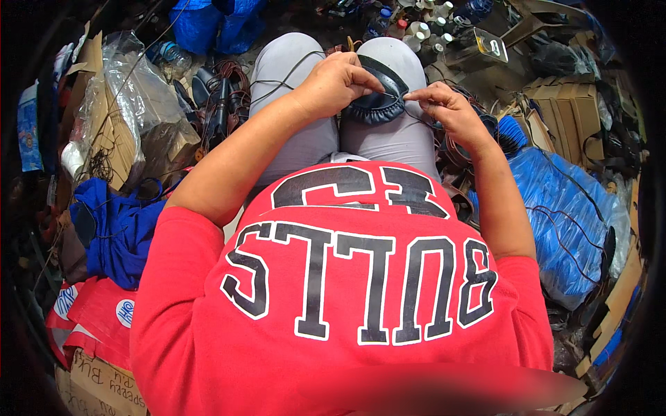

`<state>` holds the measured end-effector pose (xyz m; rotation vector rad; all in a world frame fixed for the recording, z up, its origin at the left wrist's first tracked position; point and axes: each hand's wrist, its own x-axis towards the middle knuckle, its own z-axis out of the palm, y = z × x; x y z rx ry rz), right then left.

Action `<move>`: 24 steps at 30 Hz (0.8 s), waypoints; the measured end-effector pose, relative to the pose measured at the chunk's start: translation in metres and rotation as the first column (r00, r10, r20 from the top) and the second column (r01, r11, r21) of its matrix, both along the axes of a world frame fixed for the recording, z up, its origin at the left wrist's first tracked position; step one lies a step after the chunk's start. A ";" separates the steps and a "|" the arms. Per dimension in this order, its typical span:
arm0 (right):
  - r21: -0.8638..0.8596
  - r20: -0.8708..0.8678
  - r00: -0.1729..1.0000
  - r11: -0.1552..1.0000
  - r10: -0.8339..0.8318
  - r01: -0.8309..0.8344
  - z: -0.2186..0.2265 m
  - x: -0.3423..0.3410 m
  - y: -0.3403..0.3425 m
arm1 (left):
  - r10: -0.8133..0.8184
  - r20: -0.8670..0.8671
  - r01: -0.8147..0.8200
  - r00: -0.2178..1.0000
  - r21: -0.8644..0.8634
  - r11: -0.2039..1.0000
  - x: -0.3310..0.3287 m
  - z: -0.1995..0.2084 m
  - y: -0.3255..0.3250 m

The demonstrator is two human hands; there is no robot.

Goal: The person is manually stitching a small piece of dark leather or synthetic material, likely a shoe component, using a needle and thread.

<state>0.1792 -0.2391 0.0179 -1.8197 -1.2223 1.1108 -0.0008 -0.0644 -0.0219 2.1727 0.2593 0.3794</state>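
A black leather shoe upper (378,104) with a puckered, gathered toe seam rests on my right knee. My left hand (341,82) is closed at its left side, fingertips pinching at the seam on the upper. Just right of the shoe, my right hand (449,112) has thumb and forefinger pressed together by its edge. What that pinch holds is too small to make out. A dark cord (281,82) loops across my left knee toward my left hand.
Plastic bottles (423,31) stand ahead on the right. A blue plastic-wrapped bundle (562,215) and stacked cardboard (565,114) lie to my right. On my left are clear plastic bags (139,83), a blue cloth (118,225) and tangled brown cords (232,76).
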 end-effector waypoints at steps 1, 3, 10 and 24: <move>0.001 -0.006 1.000 1.000 -0.003 0.003 0.000 0.000 0.000 | -0.001 0.000 0.001 1.000 0.000 1.000 0.000 0.001 0.000; -0.010 -0.052 0.999 1.000 -0.013 0.013 -0.001 0.001 0.000 | -0.015 -0.034 0.014 0.999 -0.023 1.000 0.001 0.004 -0.001; -0.039 -0.194 0.981 0.999 -0.008 0.000 -0.005 0.006 0.001 | -0.066 -0.064 0.050 0.996 -0.229 0.972 0.011 0.000 0.002; -0.031 -0.295 0.945 0.990 -0.144 0.141 -0.006 -0.007 0.002 | 0.030 -0.134 -0.098 0.990 -0.539 0.836 -0.001 0.005 -0.012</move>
